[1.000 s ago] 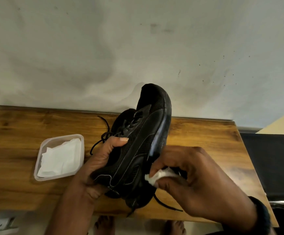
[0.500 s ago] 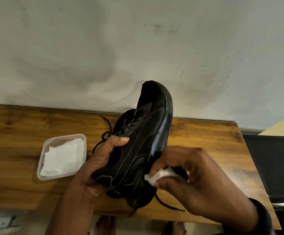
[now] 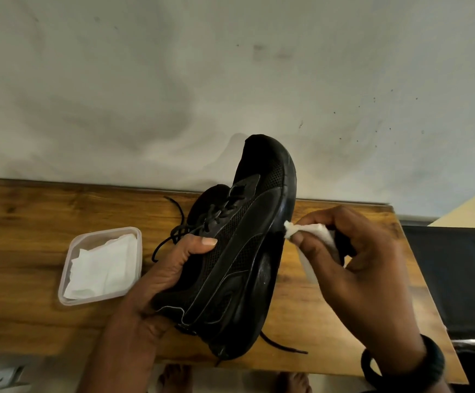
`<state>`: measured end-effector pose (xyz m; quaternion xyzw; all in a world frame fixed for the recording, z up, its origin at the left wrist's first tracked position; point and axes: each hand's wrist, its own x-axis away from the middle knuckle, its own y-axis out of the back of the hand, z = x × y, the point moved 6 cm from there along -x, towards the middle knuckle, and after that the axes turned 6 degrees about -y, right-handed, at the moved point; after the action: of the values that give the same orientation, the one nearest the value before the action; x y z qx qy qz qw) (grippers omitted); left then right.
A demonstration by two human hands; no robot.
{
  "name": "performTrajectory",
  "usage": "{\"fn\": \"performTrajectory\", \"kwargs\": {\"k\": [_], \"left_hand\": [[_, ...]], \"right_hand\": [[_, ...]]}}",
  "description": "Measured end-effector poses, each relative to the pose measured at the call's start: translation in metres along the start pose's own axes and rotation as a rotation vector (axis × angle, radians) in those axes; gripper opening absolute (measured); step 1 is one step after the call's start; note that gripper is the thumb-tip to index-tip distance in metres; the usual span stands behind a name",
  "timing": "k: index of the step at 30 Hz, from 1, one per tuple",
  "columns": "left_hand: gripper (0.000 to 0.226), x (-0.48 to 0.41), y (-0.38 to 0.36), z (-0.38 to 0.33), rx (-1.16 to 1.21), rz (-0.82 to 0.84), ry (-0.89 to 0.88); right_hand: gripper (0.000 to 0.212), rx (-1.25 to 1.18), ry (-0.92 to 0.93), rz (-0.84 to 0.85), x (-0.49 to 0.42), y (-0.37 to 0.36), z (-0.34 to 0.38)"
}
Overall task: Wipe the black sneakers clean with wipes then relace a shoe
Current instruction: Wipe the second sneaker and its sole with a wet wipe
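A black sneaker (image 3: 247,245) is held tilted above the wooden table (image 3: 26,222), toe pointing away towards the wall, sole edge facing right. My left hand (image 3: 171,276) grips it from the left at the heel and collar, thumb across the mesh side. My right hand (image 3: 352,259) pinches a crumpled white wipe (image 3: 310,231) against the sole edge at mid-length. Loose black laces (image 3: 174,228) hang to the left, and one lace end (image 3: 284,346) trails below the heel. A second dark sneaker shape (image 3: 211,197) shows behind the held one, mostly hidden.
A clear plastic tub (image 3: 69,245) with several white wipes sits on the table at the left. A grey stained wall rises right behind the table. A black surface (image 3: 451,279) lies past the table's right edge. Bare feet show below the front edge.
My right hand with the wipe has slid up along the sole edge from the heel end to about mid-length. The shoe stays in my left hand's grip.
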<state>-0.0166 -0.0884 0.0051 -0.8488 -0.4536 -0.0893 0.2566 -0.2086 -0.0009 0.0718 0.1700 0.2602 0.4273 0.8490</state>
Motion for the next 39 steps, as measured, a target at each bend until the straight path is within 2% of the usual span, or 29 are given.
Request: {"fn": "performTrajectory", "kwargs": {"k": [3, 4, 6, 7, 8, 13, 16, 20, 24, 26, 29, 30, 35, 39], "left_hand": [[0.028, 0.012, 0.005, -0.005, -0.094, -0.085, -0.131], [0.035, 0.004, 0.010, 0.002, -0.053, -0.044, -0.082], [0.072, -0.004, 0.012, 0.016, 0.056, 0.118, 0.058], [0.091, -0.009, 0.018, 0.018, 0.068, 0.099, 0.140], [0.100, -0.015, 0.020, 0.020, 0.063, 0.095, 0.183], [0.088, -0.030, 0.014, 0.022, 0.040, 0.143, 0.224], [0.086, -0.030, 0.010, 0.022, 0.038, 0.165, 0.221], [0.093, -0.027, 0.008, 0.031, 0.142, 0.115, 0.226], [0.088, -0.030, -0.004, 0.037, 0.276, 0.087, 0.238], [0.079, -0.028, -0.013, 0.035, 0.282, 0.100, 0.247], [0.038, -0.027, -0.020, 0.030, 0.233, 0.090, 0.235], [0.033, -0.028, -0.018, 0.028, 0.211, 0.063, 0.228], [0.035, -0.029, -0.013, 0.025, 0.108, 0.009, 0.231], [0.047, -0.030, -0.009, 0.023, 0.032, -0.033, 0.210]], "right_hand": [[0.008, -0.020, 0.091, 0.245, 0.003, -0.015, 0.013], [0.007, 0.010, 0.118, 0.305, 0.006, -0.021, 0.015], [0.006, 0.089, 0.150, 0.277, 0.007, -0.026, 0.014], [0.006, 0.128, 0.156, 0.210, 0.006, -0.024, 0.012], [0.006, 0.160, 0.157, 0.132, 0.004, -0.021, 0.011], [0.008, 0.182, 0.101, -0.180, 0.000, 0.003, -0.001], [0.008, 0.103, 0.062, -0.250, -0.001, 0.009, -0.005], [0.010, -0.167, -0.019, -0.130, -0.002, 0.006, -0.016], [0.011, -0.230, -0.037, -0.005, -0.002, -0.002, -0.017], [0.011, -0.209, -0.020, 0.023, -0.001, -0.009, -0.012], [0.009, -0.125, 0.020, -0.020, 0.001, -0.016, -0.007], [0.008, -0.083, 0.029, -0.052, 0.001, -0.016, -0.006], [0.008, 0.067, 0.077, -0.121, 0.006, -0.019, 0.003], [0.011, 0.116, 0.161, 0.067, 0.008, -0.027, 0.014]]}}
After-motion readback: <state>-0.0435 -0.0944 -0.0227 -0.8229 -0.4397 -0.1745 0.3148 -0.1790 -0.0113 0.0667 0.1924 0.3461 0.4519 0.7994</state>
